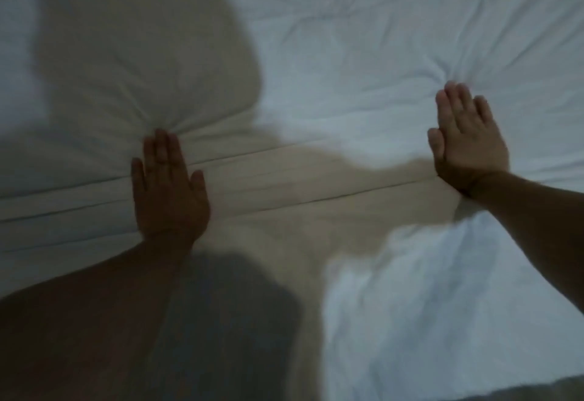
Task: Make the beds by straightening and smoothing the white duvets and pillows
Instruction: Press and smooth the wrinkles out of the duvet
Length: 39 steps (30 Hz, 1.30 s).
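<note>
A white duvet fills almost the whole head view, creased in places. A long fold line runs across it from left to right between my hands. My left hand lies flat on the duvet at the left, fingers straight and together, with wrinkles fanning out from its fingertips. My right hand presses flat on the duvet at the right, fingers straight, and the cloth bunches into a small pucker just beyond them. Neither hand holds anything. No pillow is clearly visible.
A broad shadow of my head and body falls over the left and middle of the duvet. At the bottom right corner a dark strip shows past the duvet's edge.
</note>
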{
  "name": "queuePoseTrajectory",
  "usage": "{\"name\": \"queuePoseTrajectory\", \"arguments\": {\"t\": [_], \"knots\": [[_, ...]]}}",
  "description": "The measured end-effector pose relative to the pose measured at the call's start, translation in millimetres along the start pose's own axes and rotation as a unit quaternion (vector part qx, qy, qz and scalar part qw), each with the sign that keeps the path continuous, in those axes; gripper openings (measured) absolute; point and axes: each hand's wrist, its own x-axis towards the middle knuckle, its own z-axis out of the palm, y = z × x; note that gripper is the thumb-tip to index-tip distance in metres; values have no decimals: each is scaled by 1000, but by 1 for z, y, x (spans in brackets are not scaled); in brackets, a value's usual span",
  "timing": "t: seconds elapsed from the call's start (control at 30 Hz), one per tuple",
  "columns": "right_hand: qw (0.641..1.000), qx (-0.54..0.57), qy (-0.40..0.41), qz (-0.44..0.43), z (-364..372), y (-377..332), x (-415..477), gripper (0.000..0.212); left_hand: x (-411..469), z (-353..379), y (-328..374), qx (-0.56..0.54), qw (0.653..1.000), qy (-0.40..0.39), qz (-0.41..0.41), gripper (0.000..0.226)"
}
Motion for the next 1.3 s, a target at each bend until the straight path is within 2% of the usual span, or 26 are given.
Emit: {"name": "queuePoseTrajectory", "arguments": {"t": [0.1, 0.17, 0.27, 0.37, 0.47, 0.6, 1.0, 1.3], "knots": [[998, 35, 30, 43, 1, -20, -5, 69, -5, 21, -18, -18, 999, 18, 21, 72], [995, 66, 62, 43, 0, -59, -8, 73, -4, 33, -16, -25, 999, 30, 19, 72], [993, 86, 74, -43, -2, -170, -8, 73, -5, 38, -23, -30, 999, 30, 20, 72], [988, 101, 38, -109, 4, -309, 7, 73, -5, 37, -23, -38, 998, 49, 32, 71], [988, 82, 33, -126, 19, -379, 19, 69, -3, 43, -21, -28, 997, 67, 28, 67], [993, 54, 9, -104, 30, -381, 18, 68, -3, 50, -22, -34, 997, 70, 24, 66], [994, 44, 18, -94, 46, -382, 24, 70, -1, 62, -23, -32, 997, 57, 29, 74], [994, 37, 33, -97, 51, -383, 24, 71, -2, 64, -22, -37, 997, 57, 26, 67]]}}
